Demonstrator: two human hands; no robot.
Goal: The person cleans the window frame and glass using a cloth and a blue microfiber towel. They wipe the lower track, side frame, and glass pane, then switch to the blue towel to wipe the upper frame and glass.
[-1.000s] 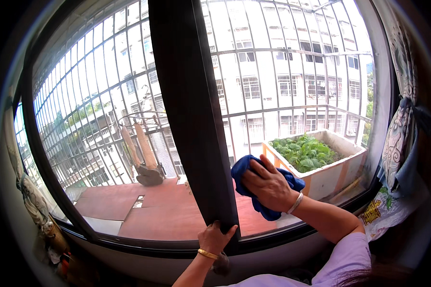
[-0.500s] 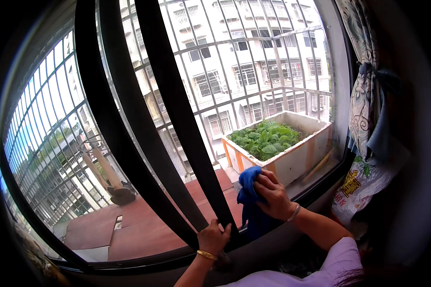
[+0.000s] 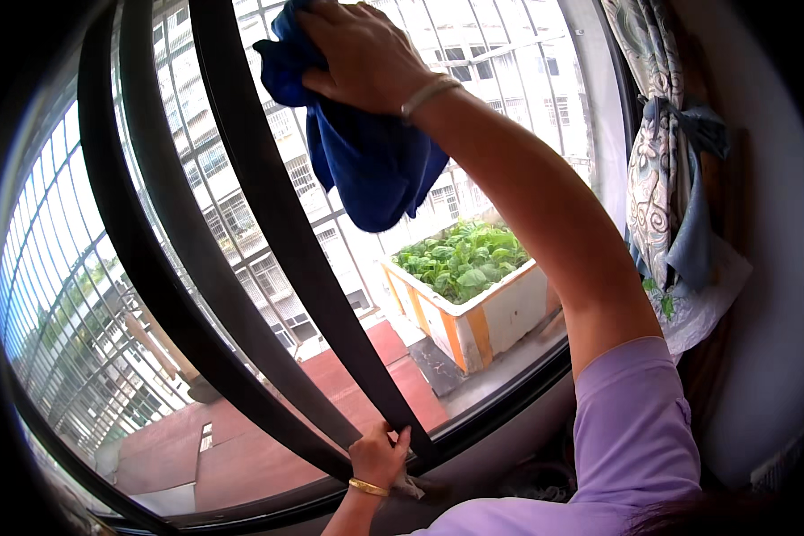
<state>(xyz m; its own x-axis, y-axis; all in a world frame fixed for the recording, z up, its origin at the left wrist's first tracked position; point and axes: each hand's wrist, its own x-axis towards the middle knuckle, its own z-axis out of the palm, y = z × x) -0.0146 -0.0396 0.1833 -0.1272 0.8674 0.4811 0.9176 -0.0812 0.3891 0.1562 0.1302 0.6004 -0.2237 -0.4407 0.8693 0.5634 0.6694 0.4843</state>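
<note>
My right hand (image 3: 366,54) is raised high against the window pane, its fingers closed on a blue cloth (image 3: 375,170) whose loose part hangs below the palm. Low at the sill, my left hand (image 3: 380,457) curls round the bottom of a black window frame bar (image 3: 281,214). Something pale and crumpled (image 3: 408,486) shows just under that hand; what it is I cannot make out. Behind the glass, right of the bar, a white foam planter box (image 3: 518,308) with orange stripes holds leafy green plants (image 3: 464,259). My right forearm crosses in front of its right end.
Two more dark upright frame bars (image 3: 134,205) stand to the left. Outside are a metal window grille (image 3: 62,259) and reddish boards (image 3: 268,447). At the right hang a tied patterned curtain (image 3: 657,170) and a whitish plastic bag (image 3: 710,290).
My right hand has swept up and left with the blue cloth, from beside the planter to the upper pane. My left hand stays at the bar's foot. The whole view has shifted slightly.
</note>
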